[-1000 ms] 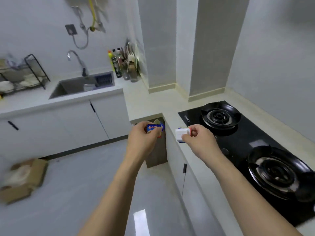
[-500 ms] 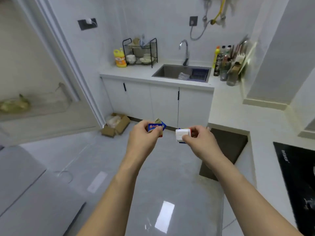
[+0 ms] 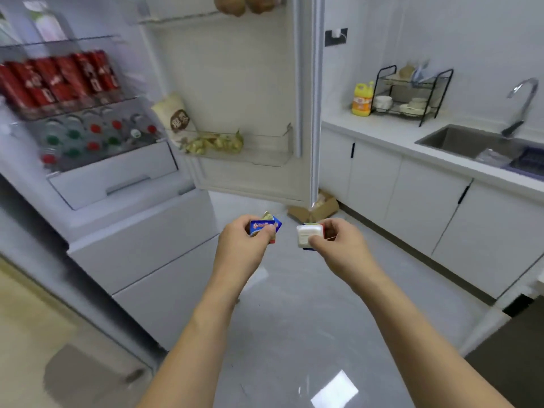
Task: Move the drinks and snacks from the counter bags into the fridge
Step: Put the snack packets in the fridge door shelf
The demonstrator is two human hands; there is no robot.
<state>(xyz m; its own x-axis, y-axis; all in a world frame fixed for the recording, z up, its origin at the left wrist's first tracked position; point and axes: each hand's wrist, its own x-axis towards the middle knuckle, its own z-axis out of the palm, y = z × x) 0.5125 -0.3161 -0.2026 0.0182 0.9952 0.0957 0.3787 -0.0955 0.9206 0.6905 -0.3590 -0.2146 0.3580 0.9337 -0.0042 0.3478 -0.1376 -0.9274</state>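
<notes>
Head view: left hand (image 3: 241, 245) pinching a small blue snack packet (image 3: 265, 226), right hand (image 3: 335, 245) gripping a white-faced packet (image 3: 307, 235), both held over the floor before the open fridge (image 3: 123, 178). Red cans (image 3: 59, 81) lined on a fridge shelf, bottles below; sink (image 3: 471, 142) set in the bench (image 3: 391, 134) at right.

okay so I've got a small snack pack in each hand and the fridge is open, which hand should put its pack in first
Probably the left hand. Its blue pack is on the side of the open fridge shelves, which lie to the left. The right hand with the white pack is farther off, toward the counter.
</notes>
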